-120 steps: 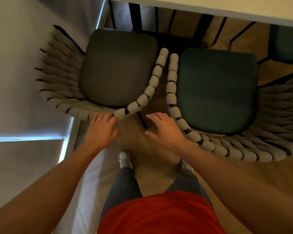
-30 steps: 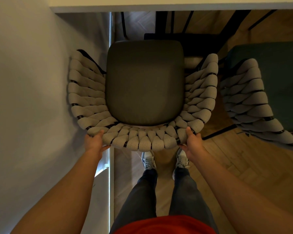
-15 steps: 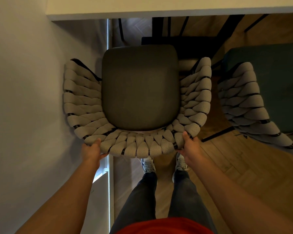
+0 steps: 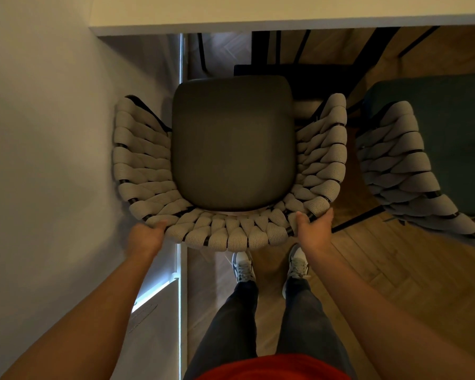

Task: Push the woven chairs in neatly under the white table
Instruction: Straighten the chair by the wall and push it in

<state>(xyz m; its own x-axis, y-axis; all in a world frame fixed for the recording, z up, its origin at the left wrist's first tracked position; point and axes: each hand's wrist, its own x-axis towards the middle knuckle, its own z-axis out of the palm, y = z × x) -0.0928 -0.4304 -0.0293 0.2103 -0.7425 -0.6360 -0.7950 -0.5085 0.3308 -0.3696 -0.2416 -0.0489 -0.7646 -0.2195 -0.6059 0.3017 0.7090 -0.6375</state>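
Two hands: both grip one chair's back rim.
Left hand [image 4: 146, 237]: fingers curl around the rope-woven grey chair [image 4: 231, 165].
Right hand [image 4: 314, 229]: likewise gripping.
Change: chair has slid closer to the white table [image 4: 285, 12]; seat not yet under.
Teal woven chair [image 4: 422, 160]: awaits, right.

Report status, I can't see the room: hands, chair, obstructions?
Both hands, left and right, gripping grey-seat woven chair backrest. Seat not under white table. Wall close left, green-seat chair right.
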